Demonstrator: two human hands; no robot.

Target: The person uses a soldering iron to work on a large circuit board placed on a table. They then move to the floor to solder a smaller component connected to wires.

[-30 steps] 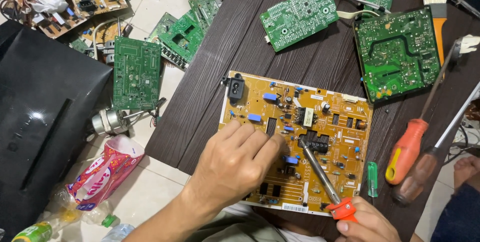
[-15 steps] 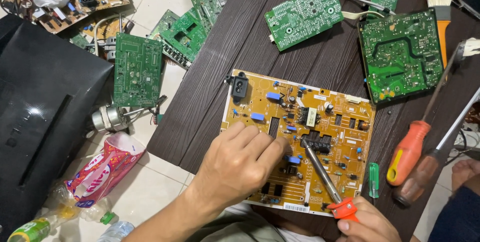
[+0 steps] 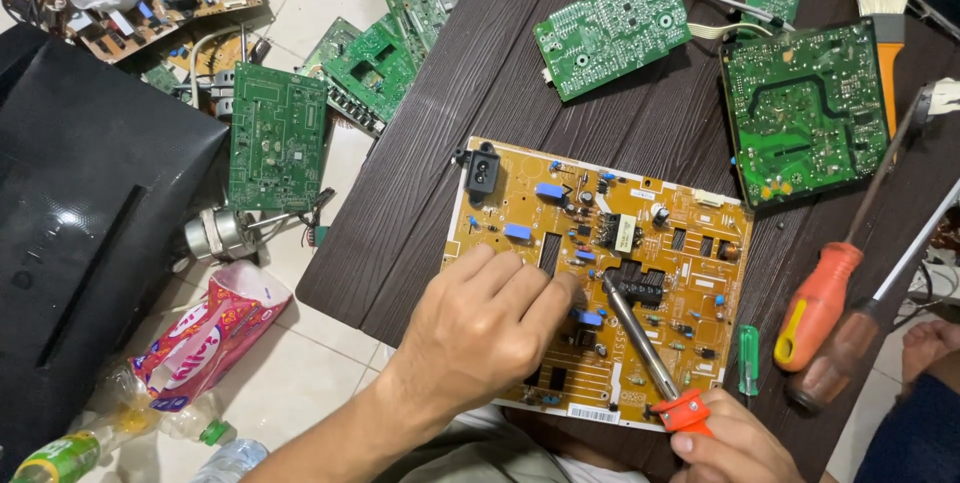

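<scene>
Two hands are seen over the yellow circuit board (image 3: 600,273) lying flat on the dark bench (image 3: 470,133): the left hand (image 3: 480,328) is pressed on it with fingers curled, seemingly holding nothing, while the soldering iron (image 3: 640,348) is gripped by the right hand (image 3: 735,443), and the stiff, light, fragile board is judged best held by its edges.

We see our left hand (image 3: 490,318) reaching in from the lower left — forearm angled up, palm down, fingers curled together with the tips pinched. Our right hand (image 3: 735,443) sits at the bottom edge — only the knuckles show, closed in a grip.
</scene>
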